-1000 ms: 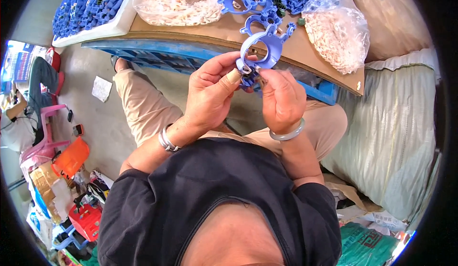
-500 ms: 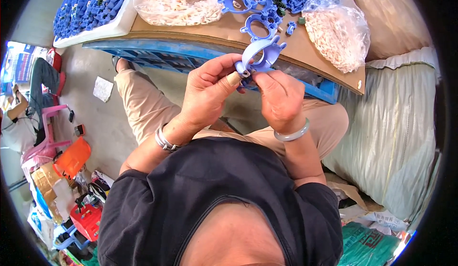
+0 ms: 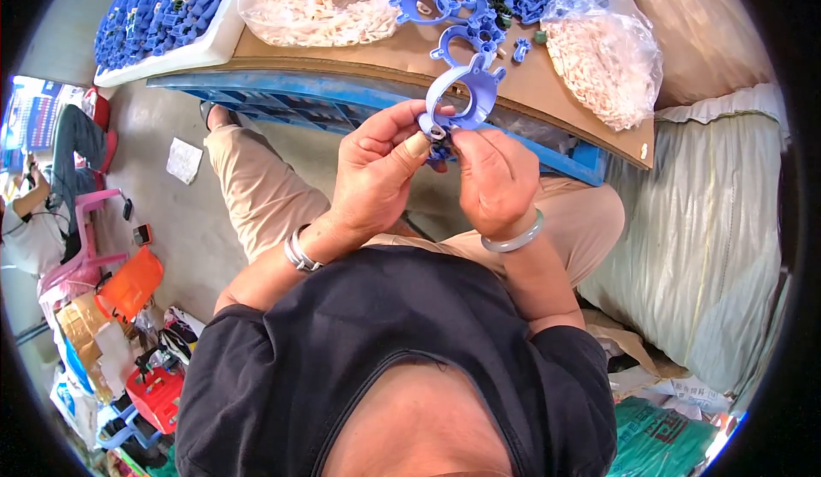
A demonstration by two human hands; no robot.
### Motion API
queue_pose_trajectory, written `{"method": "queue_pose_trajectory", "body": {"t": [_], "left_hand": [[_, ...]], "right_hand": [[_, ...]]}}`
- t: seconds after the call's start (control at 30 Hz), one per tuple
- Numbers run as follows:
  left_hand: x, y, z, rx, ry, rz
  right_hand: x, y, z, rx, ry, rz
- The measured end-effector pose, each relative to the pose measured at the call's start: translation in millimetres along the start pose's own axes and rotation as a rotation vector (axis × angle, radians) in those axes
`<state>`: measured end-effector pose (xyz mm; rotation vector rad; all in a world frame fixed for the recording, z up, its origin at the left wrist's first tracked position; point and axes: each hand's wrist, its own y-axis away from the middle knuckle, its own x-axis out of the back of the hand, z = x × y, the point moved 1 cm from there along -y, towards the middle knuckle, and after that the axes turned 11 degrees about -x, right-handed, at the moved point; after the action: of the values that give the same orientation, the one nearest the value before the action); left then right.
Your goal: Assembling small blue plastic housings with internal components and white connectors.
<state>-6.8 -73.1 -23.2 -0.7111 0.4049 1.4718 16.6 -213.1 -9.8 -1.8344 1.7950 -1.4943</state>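
Note:
Between my two hands, just off the table's near edge, I hold a blue ring-shaped plastic part (image 3: 486, 94) with its round opening facing up toward me. My left hand (image 3: 380, 165) pinches its lower left side between thumb and fingers. On its lower right side, my right hand (image 3: 499, 173) is closed with the thumb and index finger at the part. A small dark piece (image 3: 440, 148) shows low between my fingertips; its kind is hard to make out. Similar blue ring parts (image 3: 419, 4) lie on the cardboard just beyond, beside a small loose blue piece (image 3: 521, 49).
Cardboard (image 3: 359, 59) covers the blue-framed table. On it stand a white tray (image 3: 224, 45) of blue parts, a clear bag (image 3: 321, 32) and another bag (image 3: 603, 66) of small cream pieces. Large woven sacks (image 3: 693, 220) stand at the right. A person sits at the far left.
The blue ring part has tilted so that its opening now faces me more, and it has shifted slightly left and down. My right hand has moved a little left.

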Motion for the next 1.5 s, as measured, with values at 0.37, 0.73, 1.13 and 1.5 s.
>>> {"method": "queue_pose_trajectory", "body": {"t": [0.37, 0.73, 1.13, 1.5], "left_hand": [[5.4, -5.1, 12.7, 0.210, 0.266, 0.047], [-1.8, -5.6, 20.6, 0.185, 0.344, -0.019], [-0.1, -2.4, 17.3, 0.113, 0.036, -0.036], [-0.9, -2.9, 16.6, 0.149, 0.088, -0.016]], "right_hand": [[13.4, -3.4, -2.2, -0.084, -0.281, 0.082], [25.4, -4.7, 2.7, 0.217, -0.094, -0.008], [25.8, -10.0, -2.2, 0.224, 0.042, -0.137], [20.0, -8.4, -4.7, -0.024, -0.106, -0.015]]}}
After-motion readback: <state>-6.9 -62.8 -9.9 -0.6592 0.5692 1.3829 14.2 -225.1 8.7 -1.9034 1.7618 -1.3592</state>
